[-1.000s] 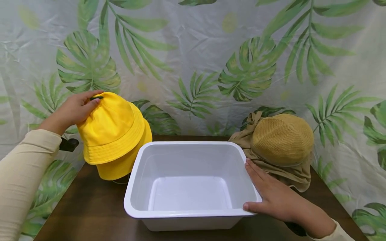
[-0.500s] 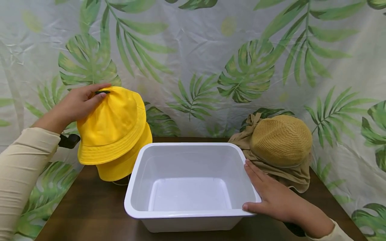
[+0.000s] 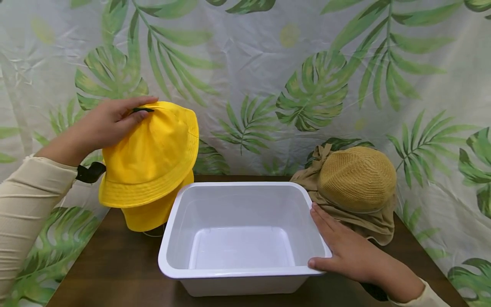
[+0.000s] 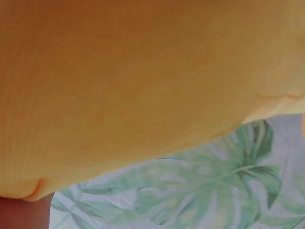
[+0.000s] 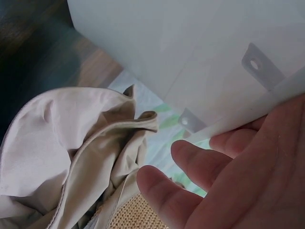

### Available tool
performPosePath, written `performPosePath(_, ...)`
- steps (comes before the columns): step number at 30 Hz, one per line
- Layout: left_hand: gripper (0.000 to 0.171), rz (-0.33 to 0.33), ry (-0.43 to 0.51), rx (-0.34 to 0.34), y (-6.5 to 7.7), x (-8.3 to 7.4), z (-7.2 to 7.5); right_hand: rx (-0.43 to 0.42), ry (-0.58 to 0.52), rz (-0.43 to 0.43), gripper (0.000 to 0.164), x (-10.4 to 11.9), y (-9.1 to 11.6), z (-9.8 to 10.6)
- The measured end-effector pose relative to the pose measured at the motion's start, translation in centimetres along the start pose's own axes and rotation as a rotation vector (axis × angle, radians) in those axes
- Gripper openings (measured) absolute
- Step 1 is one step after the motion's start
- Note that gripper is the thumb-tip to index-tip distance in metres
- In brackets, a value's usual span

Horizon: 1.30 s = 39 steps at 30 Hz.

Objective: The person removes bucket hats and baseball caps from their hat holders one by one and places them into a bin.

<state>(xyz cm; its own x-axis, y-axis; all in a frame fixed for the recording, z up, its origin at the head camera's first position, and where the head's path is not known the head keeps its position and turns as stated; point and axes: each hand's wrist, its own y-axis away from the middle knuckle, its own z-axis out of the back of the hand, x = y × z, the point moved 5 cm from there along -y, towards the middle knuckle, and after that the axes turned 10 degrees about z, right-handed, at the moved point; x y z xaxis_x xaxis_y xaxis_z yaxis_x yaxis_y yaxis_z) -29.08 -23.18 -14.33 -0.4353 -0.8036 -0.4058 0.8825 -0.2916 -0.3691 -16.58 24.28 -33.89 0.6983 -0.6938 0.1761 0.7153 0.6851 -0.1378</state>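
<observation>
My left hand (image 3: pixel 107 123) pinches a yellow bucket hat (image 3: pixel 153 162) by the top of its crown, near a small dark strip. The hat tilts, with its brim up to the right. It fills much of the left wrist view. Directly beneath it is a second yellow hat (image 3: pixel 149 215), its upper part hidden. My right hand (image 3: pixel 345 245) rests at the right rim of a white plastic tub (image 3: pixel 245 271), thumb over the front corner. In the right wrist view its fingers (image 5: pixel 195 162) extend loosely along the tub's outer wall. Nothing lies inside the tub.
A tan knitted hat (image 3: pixel 358 179) with a brown cloth flap (image 3: pixel 377 228) sits just right of the tub. Everything stands on a dark wooden table (image 3: pixel 115 273). A leaf-patterned curtain (image 3: pixel 245 64) hangs close behind it.
My left hand has moved up and to the right, lifting and tilting the upper yellow hat. The lower yellow hat, the tub and my right hand have stayed in place.
</observation>
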Motion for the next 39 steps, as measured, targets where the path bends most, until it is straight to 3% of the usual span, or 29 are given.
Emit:
performPosePath(7, 0.043, -0.034, -0.007, -0.002, -0.2, -2.4, 0.2, 0.013, -0.033, -0.027, 0.103, -0.3, 0.1, -0.1)
performPosePath(14, 0.041, -0.152, -0.006, -0.021, -0.5, -4.1, -0.4, 0.002, -0.036, -0.015, 0.103, -0.2, 0.1, -0.1)
performPosePath(23, 0.042, -0.291, -0.016, -0.071, -0.4, -6.1, -0.1, 0.004, -0.018, -0.026, 0.104, -0.3, 0.3, 0.0)
performPosePath(28, 0.043, -0.33, 0.004, -0.072, -0.4, -7.4, -0.1, 0.003, -0.02, -0.017, 0.103, -0.3, 0.3, 0.0)
performPosePath(33, 0.044, -0.409, 0.073, -0.053, -0.1, -9.3, -1.0, -0.006, -0.013, 0.0, 0.103, -0.3, 0.3, -0.1)
performPosePath(39, 0.046, -0.525, 0.158, 0.016, 0.1, -11.4, -3.5, -0.013, 0.0, 0.013, 0.102, -0.3, 0.4, -0.1)
